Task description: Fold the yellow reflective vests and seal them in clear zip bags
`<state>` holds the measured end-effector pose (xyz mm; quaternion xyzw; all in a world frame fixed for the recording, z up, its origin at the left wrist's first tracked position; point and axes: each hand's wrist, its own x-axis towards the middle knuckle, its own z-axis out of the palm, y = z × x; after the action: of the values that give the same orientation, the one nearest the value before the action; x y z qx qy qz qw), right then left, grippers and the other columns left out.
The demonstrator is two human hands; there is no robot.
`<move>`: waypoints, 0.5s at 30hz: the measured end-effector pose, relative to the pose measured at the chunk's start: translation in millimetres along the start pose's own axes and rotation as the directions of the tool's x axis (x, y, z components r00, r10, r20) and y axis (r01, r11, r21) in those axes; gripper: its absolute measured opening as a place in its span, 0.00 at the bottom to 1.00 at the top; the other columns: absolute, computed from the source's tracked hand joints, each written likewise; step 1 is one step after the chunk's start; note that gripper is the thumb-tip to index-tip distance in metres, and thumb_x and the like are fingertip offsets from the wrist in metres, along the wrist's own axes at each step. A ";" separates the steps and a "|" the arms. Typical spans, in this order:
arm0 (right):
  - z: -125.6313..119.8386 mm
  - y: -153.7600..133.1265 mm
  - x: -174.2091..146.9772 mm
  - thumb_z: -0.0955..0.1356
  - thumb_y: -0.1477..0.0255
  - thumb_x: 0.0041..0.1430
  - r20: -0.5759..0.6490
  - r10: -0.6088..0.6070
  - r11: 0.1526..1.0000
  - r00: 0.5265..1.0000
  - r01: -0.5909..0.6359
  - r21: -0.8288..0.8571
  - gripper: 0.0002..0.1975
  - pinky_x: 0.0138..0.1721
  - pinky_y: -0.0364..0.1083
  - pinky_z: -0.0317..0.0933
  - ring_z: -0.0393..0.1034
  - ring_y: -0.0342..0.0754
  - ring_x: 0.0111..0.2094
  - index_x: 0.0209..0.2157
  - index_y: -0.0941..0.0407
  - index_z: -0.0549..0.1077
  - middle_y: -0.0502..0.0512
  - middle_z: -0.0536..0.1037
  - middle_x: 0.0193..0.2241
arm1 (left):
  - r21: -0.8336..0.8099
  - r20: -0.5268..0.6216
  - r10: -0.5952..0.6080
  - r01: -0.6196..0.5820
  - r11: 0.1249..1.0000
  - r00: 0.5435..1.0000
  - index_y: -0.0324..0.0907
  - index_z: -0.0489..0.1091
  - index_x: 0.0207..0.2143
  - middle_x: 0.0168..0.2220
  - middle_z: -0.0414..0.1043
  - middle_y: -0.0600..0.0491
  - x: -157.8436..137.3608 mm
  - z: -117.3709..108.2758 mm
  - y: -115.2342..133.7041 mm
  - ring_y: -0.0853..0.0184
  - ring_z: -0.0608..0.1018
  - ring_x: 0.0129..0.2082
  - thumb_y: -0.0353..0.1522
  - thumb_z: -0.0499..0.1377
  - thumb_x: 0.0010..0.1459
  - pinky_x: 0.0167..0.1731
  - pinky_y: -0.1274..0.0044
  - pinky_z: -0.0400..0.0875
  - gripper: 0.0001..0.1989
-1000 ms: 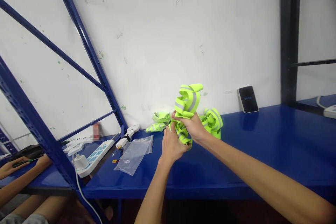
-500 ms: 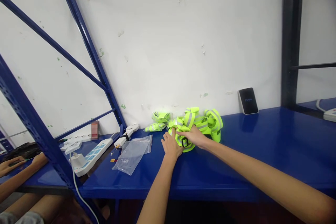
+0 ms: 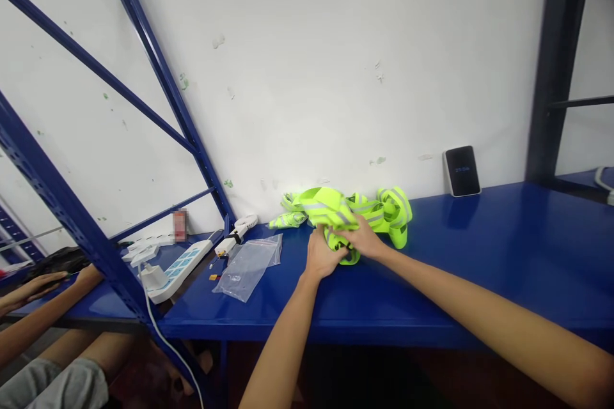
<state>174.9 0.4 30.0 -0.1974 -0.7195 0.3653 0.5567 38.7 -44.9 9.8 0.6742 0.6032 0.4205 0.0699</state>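
Observation:
A bunched fluorescent yellow-green reflective vest (image 3: 330, 206), made of straps with silver stripes, is on the blue table (image 3: 480, 255) near the wall. My left hand (image 3: 322, 254) is closed on its near side, thumb toward a dark buckle that is partly hidden. From the right, my right hand (image 3: 365, 239) grips the same straps, its fingers partly covered by them. A wide strap arches above both hands. More strap loops lie to the right. Behind and to the left rests another folded yellow-green bundle (image 3: 288, 220); whether it is joined to the vest I cannot tell.
Left of my hands lie a clear plastic bag (image 3: 249, 266), a small white fan (image 3: 237, 233) and a white power strip (image 3: 180, 271). A dark-screened device (image 3: 462, 170) leans on the wall. Blue rack posts (image 3: 91, 230) stand left, with a co-worker's hands (image 3: 48, 284) beyond.
A wide strap now rises over my hands, covering most of the buckle. My left hand has turned and closed on the near straps. The view has shifted slightly.

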 end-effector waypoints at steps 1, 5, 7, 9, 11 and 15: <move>1.6 0.7 3.7 0.71 0.63 0.47 -0.133 0.084 0.991 0.988 -0.069 0.117 0.17 0.46 0.53 0.64 0.73 0.56 0.42 0.38 0.57 0.76 0.57 0.80 0.39 | -0.076 -0.003 0.044 -0.044 0.996 0.999 0.44 0.56 0.54 0.47 0.68 0.49 -0.6 0.2 1.2 0.60 0.72 0.47 0.40 0.61 0.50 0.48 0.71 0.64 0.30; 3.9 -2.6 25.3 0.71 0.60 0.46 -0.574 0.370 0.920 0.731 -0.205 0.333 0.15 0.41 0.49 0.67 0.73 0.53 0.38 0.32 0.56 0.74 0.55 0.80 0.36 | -0.219 0.012 0.186 -0.179 0.959 0.982 0.44 0.53 0.56 0.45 0.68 0.50 -8.8 1.3 9.8 0.62 0.72 0.43 0.43 0.60 0.52 0.46 0.71 0.66 0.32; 0.2 -7.5 38.7 0.71 0.60 0.44 -0.636 0.467 0.882 0.615 -0.271 0.386 0.14 0.37 0.48 0.68 0.73 0.53 0.36 0.29 0.55 0.73 0.54 0.79 0.33 | -0.142 0.014 0.247 -0.243 0.960 0.969 0.44 0.53 0.57 0.49 0.65 0.48 -14.1 2.9 16.4 0.59 0.70 0.48 0.43 0.65 0.46 0.51 0.68 0.63 0.38; -6.4 -13.5 52.2 0.71 0.60 0.42 -0.628 0.564 0.824 0.536 -0.329 0.461 0.13 0.30 0.47 0.68 0.72 0.52 0.32 0.26 0.54 0.70 0.52 0.78 0.29 | -0.014 0.019 0.274 -0.274 0.962 0.962 0.44 0.52 0.58 0.52 0.62 0.46 -17.6 6.3 22.7 0.56 0.67 0.51 0.44 0.67 0.42 0.53 0.66 0.61 0.43; -12.8 -19.9 64.4 0.70 0.60 0.41 -0.576 0.652 0.755 0.493 -0.356 0.550 0.13 0.25 0.47 0.66 0.71 0.50 0.28 0.25 0.53 0.67 0.51 0.75 0.24 | 0.139 0.025 0.263 -0.264 0.954 0.964 0.44 0.52 0.59 0.51 0.61 0.45 -17.8 11.4 27.3 0.54 0.65 0.52 0.44 0.68 0.39 0.53 0.65 0.61 0.46; -8.0 -30.5 73.8 0.66 0.61 0.45 -0.426 0.712 0.658 0.559 -0.318 0.682 0.11 0.21 0.47 0.65 0.68 0.48 0.21 0.24 0.50 0.59 0.46 0.68 0.16 | 0.413 -0.051 0.159 -0.124 0.902 0.986 0.43 0.53 0.60 0.51 0.59 0.43 -8.8 19.4 29.4 0.51 0.64 0.51 0.45 0.68 0.37 0.52 0.64 0.61 0.48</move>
<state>163.8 33.9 102.1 -0.3623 -0.2435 0.6064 0.6647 74.3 -52.3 10.9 0.6978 0.6293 0.3172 -0.1285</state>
